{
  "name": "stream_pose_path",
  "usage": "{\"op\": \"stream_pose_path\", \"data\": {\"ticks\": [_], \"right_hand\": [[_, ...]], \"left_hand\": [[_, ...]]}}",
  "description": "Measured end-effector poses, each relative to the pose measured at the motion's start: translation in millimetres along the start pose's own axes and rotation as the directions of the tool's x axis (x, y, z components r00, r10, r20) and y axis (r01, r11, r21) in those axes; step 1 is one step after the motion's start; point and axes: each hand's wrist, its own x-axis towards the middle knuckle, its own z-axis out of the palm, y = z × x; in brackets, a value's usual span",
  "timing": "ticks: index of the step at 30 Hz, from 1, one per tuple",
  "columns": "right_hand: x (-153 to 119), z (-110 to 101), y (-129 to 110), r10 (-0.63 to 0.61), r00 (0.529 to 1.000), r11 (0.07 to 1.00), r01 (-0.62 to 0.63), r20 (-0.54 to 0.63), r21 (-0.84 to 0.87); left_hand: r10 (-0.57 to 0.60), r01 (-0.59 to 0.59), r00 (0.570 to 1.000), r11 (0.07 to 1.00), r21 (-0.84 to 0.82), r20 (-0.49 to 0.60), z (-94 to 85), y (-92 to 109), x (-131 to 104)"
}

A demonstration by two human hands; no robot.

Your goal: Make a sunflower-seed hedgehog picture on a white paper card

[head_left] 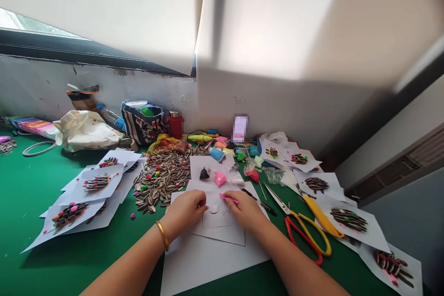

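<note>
Head view — right hand (245, 210), thin pink tool (229, 199)

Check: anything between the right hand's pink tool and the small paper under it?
Nothing visible. The right hand holds the pink tool just above the small paper, which the left hand touches at its left edge. The scissors lie apart, to the right.

Craft workroom, green table (24, 194), sunflower seeds (163, 175), scissors (301, 226)
</note>
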Motion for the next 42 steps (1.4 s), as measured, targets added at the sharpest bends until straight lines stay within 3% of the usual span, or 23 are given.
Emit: {"op": "stream_pose_path", "data": {"ticks": [2, 5, 8, 13, 17, 21, 28, 42], "right_hand": [[-0.9, 4.5, 3.1, -0.022, 0.999, 1.0, 0.023, -0.043, 0.015], [-2.3, 8.9, 6.6, -0.073, 0.994, 0.997, 0.074, -0.079, 0.014], [-5.8, 10.4, 6.4, -0.149, 0.981, 0.989, 0.15, -0.124, 0.004], [-15.2, 8.4, -3.0, -0.279, 0.945, 0.953, 0.294, -0.168, 0.07], [-19.7, 7.1, -11.5, -0.353, 0.921, 0.927, 0.368, -0.163, 0.073], [-20.9, 9.4, -12.6, -0.369, 0.91, 0.921, 0.385, -0.191, 0.054], [-20.2, 8.6, -13.7, -0.376, 0.888, 0.918, 0.395, -0.264, 0.019], [-20.3, 5.8, -12.3, -0.391, 0.873, 0.909, 0.415, -0.292, 0.024]], "left_hand": [[-0.024, 0.017, 0.997, 0.996, -0.085, -0.075, 5.5, 2.6, -0.7], [0.039, -0.063, 0.99, 0.983, -0.174, -0.138, 13.1, 5.7, -0.8], [0.084, -0.11, 0.988, 0.974, -0.2, -0.131, 15.4, 6.4, -0.5], [0.035, -0.061, 0.991, 0.979, -0.196, -0.132, 13.2, 9.9, -1.4], [-0.013, -0.031, 0.991, 0.947, -0.321, -0.133, 16.6, 20.5, -3.8], [-0.055, 0.009, 0.994, 0.898, -0.439, -0.094, 22.5, 30.8, -6.0], [-0.016, -0.018, 0.997, 0.899, -0.437, -0.073, 29.9, 32.1, -5.5], [0.002, -0.022, 0.999, 0.806, -0.591, -0.035, 24.2, 30.8, -5.0]]}}
